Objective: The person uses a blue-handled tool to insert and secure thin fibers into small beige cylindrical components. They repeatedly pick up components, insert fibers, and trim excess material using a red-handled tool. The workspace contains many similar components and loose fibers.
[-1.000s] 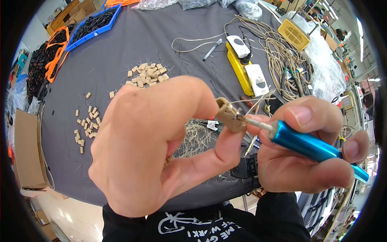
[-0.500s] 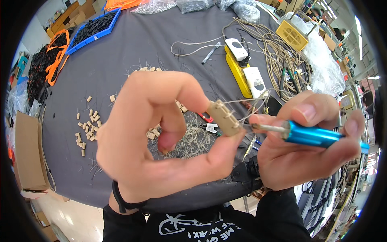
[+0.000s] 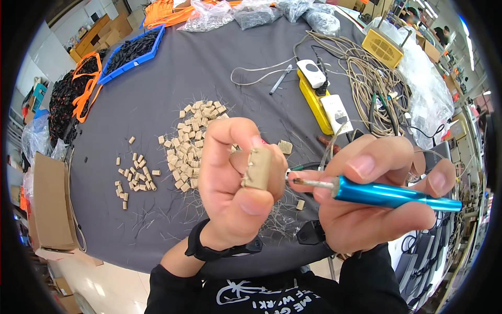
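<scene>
My left hand [image 3: 222,193] pinches a small beige rectangular block [image 3: 257,168] between thumb and forefinger, held up above the table with one long side toward me. Fine stubs or joints show along the block's left edge. My right hand [image 3: 361,220] grips a soldering iron [image 3: 392,193] with a shiny blue handle. Its darkened tip points left at the block, with a gap between them. Behind my left hand lies a pile of similar beige blocks [image 3: 183,149] with thin wire leads. A smaller cluster [image 3: 138,175] sits farther left.
Clipped wire ends [image 3: 274,222] lie under my hands. A yellow power strip [image 3: 312,102] with white plugs, a pen [image 3: 281,80] and coiled cable [image 3: 368,73] are at the right. A blue tray [image 3: 133,55] of black parts stands far left, near a cardboard box [image 3: 49,204].
My left hand has drawn back to the left and turned the block more upright, away from the iron. My right hand has shifted slightly left with the soldering iron.
</scene>
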A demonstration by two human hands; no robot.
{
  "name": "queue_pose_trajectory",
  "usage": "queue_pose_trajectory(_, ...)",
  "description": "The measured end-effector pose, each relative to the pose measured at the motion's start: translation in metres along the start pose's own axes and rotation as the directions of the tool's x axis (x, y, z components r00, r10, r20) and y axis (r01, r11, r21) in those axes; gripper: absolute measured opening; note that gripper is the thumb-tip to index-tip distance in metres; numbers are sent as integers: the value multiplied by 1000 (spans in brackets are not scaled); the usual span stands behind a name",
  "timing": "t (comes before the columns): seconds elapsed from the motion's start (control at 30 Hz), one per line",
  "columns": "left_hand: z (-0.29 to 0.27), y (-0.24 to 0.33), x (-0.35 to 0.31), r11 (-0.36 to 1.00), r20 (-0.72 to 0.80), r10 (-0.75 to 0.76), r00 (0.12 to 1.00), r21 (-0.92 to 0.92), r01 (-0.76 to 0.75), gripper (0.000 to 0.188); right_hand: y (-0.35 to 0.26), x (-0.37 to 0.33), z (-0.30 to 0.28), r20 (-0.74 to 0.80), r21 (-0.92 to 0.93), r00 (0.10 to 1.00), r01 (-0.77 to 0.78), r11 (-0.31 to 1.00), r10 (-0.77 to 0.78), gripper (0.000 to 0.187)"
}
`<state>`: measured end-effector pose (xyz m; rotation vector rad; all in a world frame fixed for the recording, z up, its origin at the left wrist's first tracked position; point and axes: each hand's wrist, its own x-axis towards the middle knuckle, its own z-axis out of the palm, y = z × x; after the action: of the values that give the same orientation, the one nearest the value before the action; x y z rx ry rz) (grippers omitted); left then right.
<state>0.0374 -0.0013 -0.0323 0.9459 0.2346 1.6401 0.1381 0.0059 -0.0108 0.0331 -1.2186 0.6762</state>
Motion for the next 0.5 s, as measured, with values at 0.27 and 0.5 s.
queue_pose_trajectory(0.27,5,-4,-6,993,115,-32,993,-107,45,45,-3,-1,-11,125,-138,992,52,989,-34,32)
queue_pose_trajectory(0.5,-2,-2,-6,993,179,-88,980,-63,100,41,-1,2,-25,220,-283,971,155,947,-94,32)
